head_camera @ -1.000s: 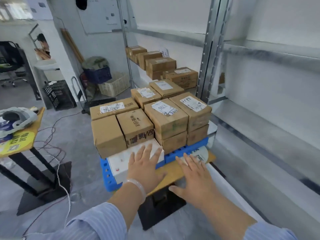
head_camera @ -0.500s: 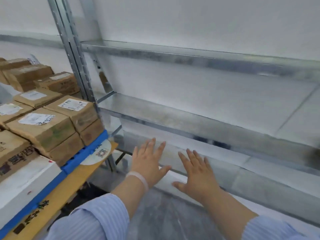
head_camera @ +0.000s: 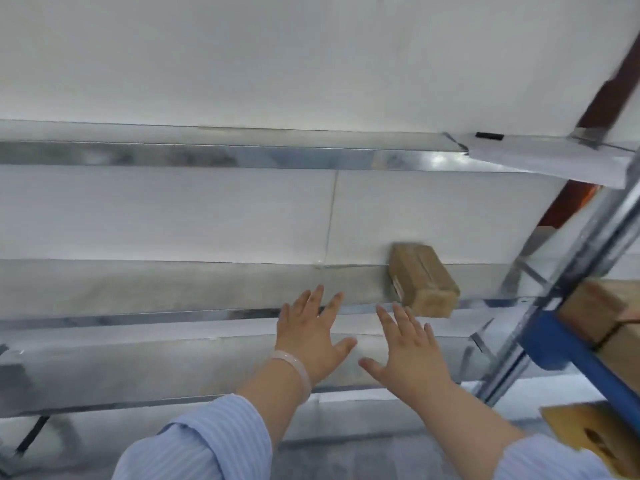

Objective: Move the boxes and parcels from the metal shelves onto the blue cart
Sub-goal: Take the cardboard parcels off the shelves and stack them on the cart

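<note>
Two empty hands, left hand (head_camera: 311, 337) and right hand (head_camera: 412, 355), fingers spread wide. One blurred box (head_camera: 420, 278) lies on the metal shelf (head_camera: 138, 289), at 1 o'clock from the right hand. Blue cart (head_camera: 581, 355) at 3 o'clock, cut off by the frame edge.

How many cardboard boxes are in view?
3. One box lies on the metal shelf beyond the right hand; an upper box and lower box, cropped, stack at the right edge above a blue beam. Others may be hidden.

both arms reach forward, striped blue sleeves pushed up. left hand (head_camera: 313, 336) and right hand (head_camera: 412, 348) palms down, side by side, fingers (head_camera: 313, 297) straight and spread, holding nothing. pale bracelet on left wrist.
</note>
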The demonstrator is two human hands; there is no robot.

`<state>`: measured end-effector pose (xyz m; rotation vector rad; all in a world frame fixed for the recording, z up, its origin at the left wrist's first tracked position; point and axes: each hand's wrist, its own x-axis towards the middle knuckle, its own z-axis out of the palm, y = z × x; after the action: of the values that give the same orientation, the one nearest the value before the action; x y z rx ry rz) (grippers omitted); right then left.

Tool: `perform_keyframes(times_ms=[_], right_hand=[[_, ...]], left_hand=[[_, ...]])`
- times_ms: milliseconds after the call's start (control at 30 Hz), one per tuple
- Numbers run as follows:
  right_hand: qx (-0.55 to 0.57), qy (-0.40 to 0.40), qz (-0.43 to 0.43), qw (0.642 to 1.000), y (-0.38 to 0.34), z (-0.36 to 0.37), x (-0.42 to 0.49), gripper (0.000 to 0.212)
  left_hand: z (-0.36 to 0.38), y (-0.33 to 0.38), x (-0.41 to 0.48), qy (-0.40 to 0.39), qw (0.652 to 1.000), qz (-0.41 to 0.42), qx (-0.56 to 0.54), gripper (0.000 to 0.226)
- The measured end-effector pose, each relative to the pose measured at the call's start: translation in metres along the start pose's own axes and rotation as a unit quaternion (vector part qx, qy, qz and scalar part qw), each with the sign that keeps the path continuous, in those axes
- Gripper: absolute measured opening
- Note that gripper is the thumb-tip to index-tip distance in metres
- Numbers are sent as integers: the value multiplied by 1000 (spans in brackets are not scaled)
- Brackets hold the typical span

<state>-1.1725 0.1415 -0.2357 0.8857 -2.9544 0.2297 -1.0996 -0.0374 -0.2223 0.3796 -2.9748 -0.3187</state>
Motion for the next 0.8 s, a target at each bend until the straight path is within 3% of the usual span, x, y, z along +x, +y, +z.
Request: perform_keyframes(times_ms=[233,500,667,800], right_hand=[[14,-9,93,996,90,-2,20,85],[62,10,130,990,130,14,84,76],[120,-12,204,971,162,9,142,73],[130,-28,242,961,183,9,179,72]], left_hand=[[39,71,68,-64,997,34,-24,79],[70,87,159,-104,991,61,-57,76],[85,99,220,-130,984,101,-65,75],[97,111,260,-176,976,84,-97,74]])
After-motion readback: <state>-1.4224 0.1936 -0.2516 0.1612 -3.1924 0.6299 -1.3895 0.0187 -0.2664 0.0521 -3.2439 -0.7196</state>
